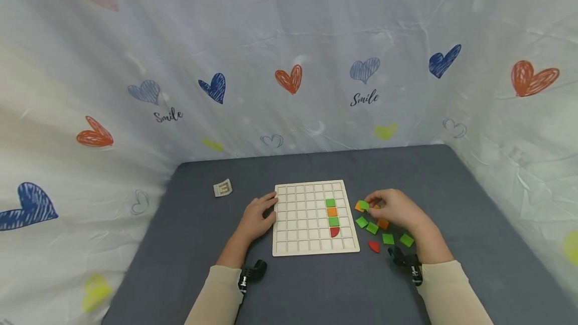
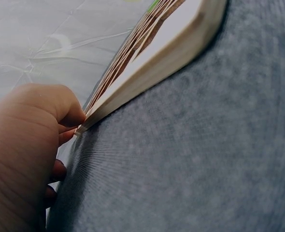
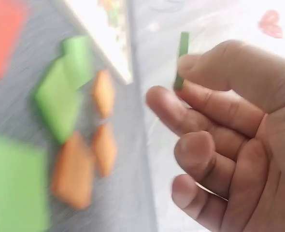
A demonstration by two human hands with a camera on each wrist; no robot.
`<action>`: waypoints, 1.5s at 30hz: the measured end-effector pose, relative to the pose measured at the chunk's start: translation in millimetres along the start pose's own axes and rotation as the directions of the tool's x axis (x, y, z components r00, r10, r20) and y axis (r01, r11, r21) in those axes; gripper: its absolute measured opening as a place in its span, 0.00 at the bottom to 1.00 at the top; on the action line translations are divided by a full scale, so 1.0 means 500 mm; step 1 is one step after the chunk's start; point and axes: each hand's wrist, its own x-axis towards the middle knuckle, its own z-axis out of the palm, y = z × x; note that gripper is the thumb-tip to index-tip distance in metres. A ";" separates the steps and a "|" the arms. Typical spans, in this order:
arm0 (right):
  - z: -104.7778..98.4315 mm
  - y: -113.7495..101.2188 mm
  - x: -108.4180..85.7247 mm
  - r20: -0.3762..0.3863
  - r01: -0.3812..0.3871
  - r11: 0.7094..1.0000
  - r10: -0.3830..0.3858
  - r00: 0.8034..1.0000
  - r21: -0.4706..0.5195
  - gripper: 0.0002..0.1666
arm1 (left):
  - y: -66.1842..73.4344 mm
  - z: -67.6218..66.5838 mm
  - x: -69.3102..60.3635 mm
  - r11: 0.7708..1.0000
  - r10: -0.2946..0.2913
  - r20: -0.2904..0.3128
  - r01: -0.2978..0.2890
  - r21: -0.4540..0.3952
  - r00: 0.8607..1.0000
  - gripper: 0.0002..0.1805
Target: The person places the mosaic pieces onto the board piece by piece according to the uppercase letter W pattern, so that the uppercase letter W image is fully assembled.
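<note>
My right hand [image 1: 393,208] pinches one flat green square tile [image 1: 363,205] by its edges, thumb and index finger close together, probably to leave its faces uncovered. That tile is just off the board's edge, at about three o'clock. My left hand [image 1: 255,217] touches the pale, wood-like gridded board [image 1: 289,233] at nine o'clock, thumb and fingers apart, likely steadying it. The other loose pieces lie at three to four o'clock, presumably for easy reach: I count four green squares [image 1: 388,238], three orange pieces [image 1: 383,223], partly covered by my hand, and one red quarter-round [image 1: 374,247]. One column of the board holds four: two seated green squares [image 1: 333,221], one seated orange square [image 1: 332,211], one seated red quarter-round [image 1: 334,232]. One small printed paper [image 1: 223,188] lies at ten o'clock.
</note>
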 end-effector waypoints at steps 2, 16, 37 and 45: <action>-0.005 -0.009 -0.002 -0.011 -0.011 1.000 0.011 1.000 -0.005 0.20 | 0.002 0.003 -0.002 1.000 0.004 0.003 -0.004 -0.007 1.000 0.25; -0.006 -0.017 -0.022 -0.085 -0.027 0.986 0.041 0.996 0.163 0.23 | -0.003 0.003 -0.010 1.000 0.020 -0.018 -0.020 -0.002 1.000 0.24; 0.070 -0.111 -0.007 -0.135 0.154 0.986 -0.144 0.980 0.065 0.17 | -0.004 -0.002 -0.001 1.000 -0.011 0.007 0.011 0.014 1.000 0.24; 0.121 -0.130 0.006 -0.021 0.118 0.993 -0.117 0.993 0.030 0.16 | -0.005 -0.001 0.005 1.000 0.001 0.008 -0.001 0.009 1.000 0.24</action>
